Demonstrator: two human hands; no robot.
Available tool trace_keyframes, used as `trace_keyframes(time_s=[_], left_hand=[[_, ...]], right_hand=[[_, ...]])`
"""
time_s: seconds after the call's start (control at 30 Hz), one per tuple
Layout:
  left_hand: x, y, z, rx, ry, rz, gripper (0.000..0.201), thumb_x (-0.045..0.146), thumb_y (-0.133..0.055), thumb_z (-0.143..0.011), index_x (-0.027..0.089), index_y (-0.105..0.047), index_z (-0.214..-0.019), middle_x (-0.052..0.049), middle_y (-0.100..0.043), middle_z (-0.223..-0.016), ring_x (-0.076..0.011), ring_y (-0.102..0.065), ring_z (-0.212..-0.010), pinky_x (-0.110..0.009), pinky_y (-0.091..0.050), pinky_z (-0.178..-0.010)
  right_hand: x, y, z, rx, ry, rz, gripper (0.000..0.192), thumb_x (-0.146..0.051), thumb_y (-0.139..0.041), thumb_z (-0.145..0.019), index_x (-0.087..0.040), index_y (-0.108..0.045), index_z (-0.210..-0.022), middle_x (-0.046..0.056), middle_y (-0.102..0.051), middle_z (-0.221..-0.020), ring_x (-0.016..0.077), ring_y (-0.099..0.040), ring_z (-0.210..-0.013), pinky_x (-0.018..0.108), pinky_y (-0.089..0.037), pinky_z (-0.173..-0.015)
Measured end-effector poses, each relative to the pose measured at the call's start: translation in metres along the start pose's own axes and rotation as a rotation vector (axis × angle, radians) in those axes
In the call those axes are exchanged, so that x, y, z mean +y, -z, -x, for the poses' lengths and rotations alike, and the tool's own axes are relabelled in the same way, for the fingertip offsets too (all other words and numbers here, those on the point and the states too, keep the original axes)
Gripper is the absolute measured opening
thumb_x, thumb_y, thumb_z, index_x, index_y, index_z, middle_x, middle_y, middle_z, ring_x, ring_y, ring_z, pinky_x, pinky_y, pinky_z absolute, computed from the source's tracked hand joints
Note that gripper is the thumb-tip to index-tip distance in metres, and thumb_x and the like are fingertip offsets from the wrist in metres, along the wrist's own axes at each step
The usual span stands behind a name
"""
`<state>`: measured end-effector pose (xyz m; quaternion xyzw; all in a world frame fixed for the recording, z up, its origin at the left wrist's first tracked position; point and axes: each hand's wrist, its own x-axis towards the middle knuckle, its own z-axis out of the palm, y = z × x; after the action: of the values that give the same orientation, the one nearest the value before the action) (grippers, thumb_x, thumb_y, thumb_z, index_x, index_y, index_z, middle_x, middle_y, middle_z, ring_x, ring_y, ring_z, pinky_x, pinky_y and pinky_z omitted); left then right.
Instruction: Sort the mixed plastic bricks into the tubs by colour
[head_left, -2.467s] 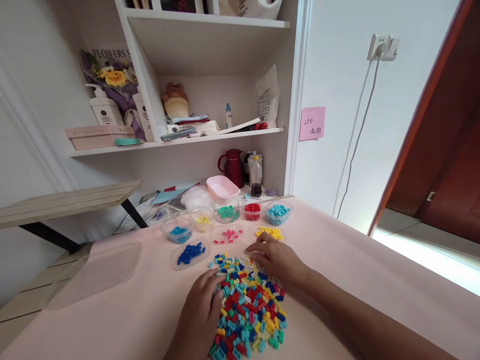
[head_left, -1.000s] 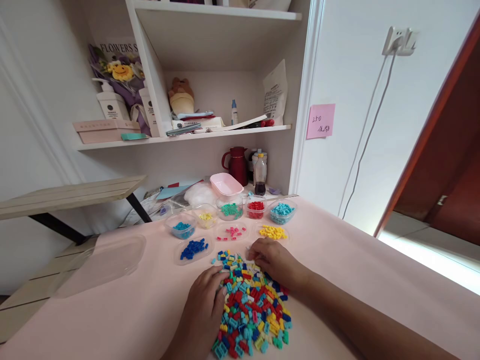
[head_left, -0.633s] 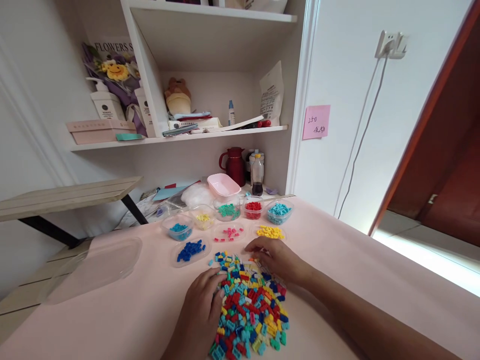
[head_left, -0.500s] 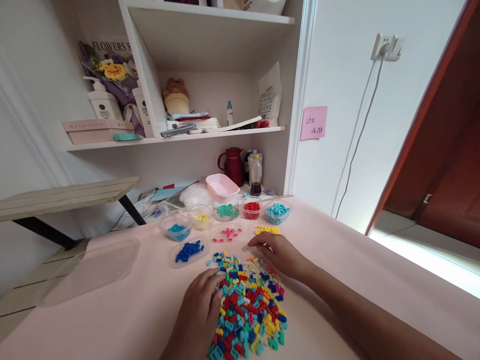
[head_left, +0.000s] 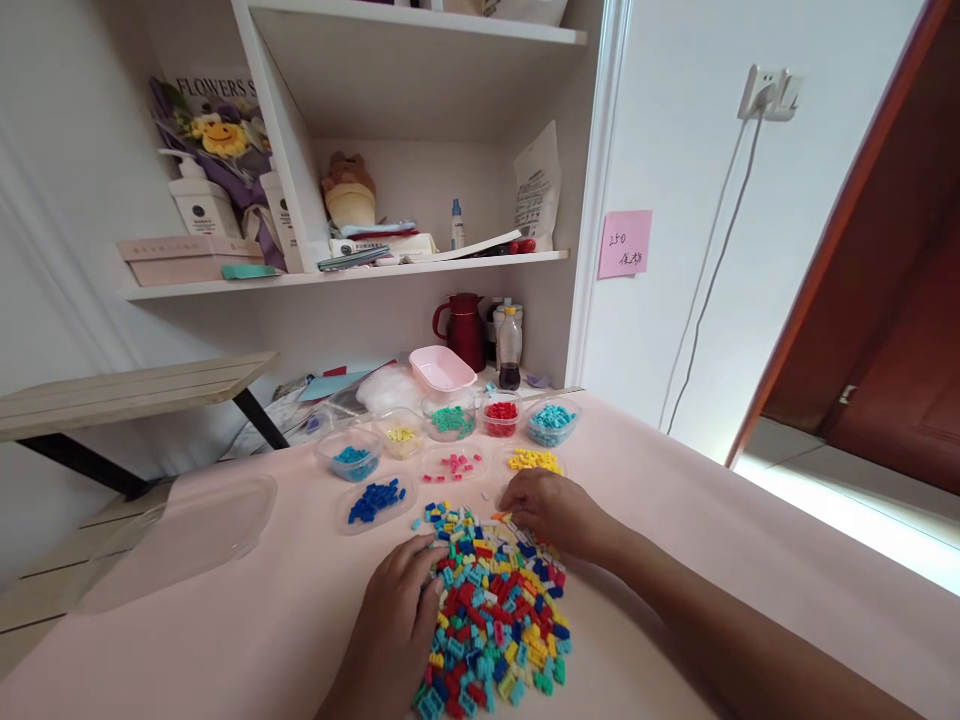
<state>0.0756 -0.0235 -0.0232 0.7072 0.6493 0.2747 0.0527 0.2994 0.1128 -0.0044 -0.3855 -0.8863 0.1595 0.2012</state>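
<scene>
A pile of small coloured toy bricks (head_left: pixel 499 610) lies on the pink tabletop. Against its left edge rests my left hand (head_left: pixel 401 610), fingers stretched out loosely and touching the outer bricks, holding nothing. My right hand (head_left: pixel 559 510) is at the far edge of the pile, its fingers curled down together over the bricks. Orange bricks (head_left: pixel 504 517) show beside its fingertips; whatever is between them is hidden. A small white brick (head_left: pixel 485 496) lies alone on the table just left of that hand. Right behind the hand is a clear tub of yellow bricks (head_left: pixel 534 460).
Clear tubs hold dark blue bricks (head_left: pixel 376 500), pink bricks (head_left: pixel 459 464), blue bricks (head_left: pixel 351 456), pale yellow bricks (head_left: pixel 403 436), green bricks (head_left: pixel 452 420), red bricks (head_left: pixel 500 413) and light blue bricks (head_left: pixel 553 420). A clear lid (head_left: pixel 187 530) lies left. Behind stands a pink basin (head_left: pixel 442 370).
My right hand has let go of the small white brick, leaving it on the table, and has moved slightly nearer with its fingers curled onto the pile. My left hand has hardly moved.
</scene>
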Motion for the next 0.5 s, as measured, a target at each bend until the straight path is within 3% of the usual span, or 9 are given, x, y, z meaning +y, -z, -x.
trace_keyframes(time_s=[0.13,0.3,0.5], left_hand=[[-0.002,-0.003,0.000,0.005,0.010,0.008,0.037,0.031,-0.042,-0.088,0.024,-0.068,-0.114,-0.008,-0.061,-0.128,-0.0257,-0.055,-0.120,-0.045,-0.047,-0.101],[-0.004,-0.005,0.002,0.058,-0.012,0.017,0.035,0.029,-0.042,-0.089,0.024,-0.068,-0.111,-0.008,-0.062,-0.126,-0.0248,-0.058,-0.117,-0.045,-0.049,-0.098],[0.012,0.007,0.007,0.309,-0.169,0.003,0.033,0.020,-0.048,-0.087,0.027,-0.066,-0.114,-0.007,-0.062,-0.121,-0.0224,-0.061,-0.111,-0.038,-0.054,-0.091]], right_hand=[[-0.003,-0.001,0.001,0.013,-0.017,0.010,0.017,-0.017,-0.059,-0.075,-0.024,-0.071,-0.084,0.002,-0.071,-0.095,0.0192,-0.062,-0.090,0.027,-0.045,-0.075],[-0.008,0.000,0.001,0.050,0.001,-0.038,0.013,-0.019,-0.059,-0.077,-0.023,-0.071,-0.083,0.004,-0.071,-0.096,0.0203,-0.062,-0.091,0.030,-0.045,-0.080],[-0.028,0.008,0.006,0.163,0.063,-0.260,0.016,-0.021,-0.055,-0.082,-0.021,-0.070,-0.088,0.006,-0.070,-0.094,0.0196,-0.061,-0.087,0.031,-0.047,-0.078]])
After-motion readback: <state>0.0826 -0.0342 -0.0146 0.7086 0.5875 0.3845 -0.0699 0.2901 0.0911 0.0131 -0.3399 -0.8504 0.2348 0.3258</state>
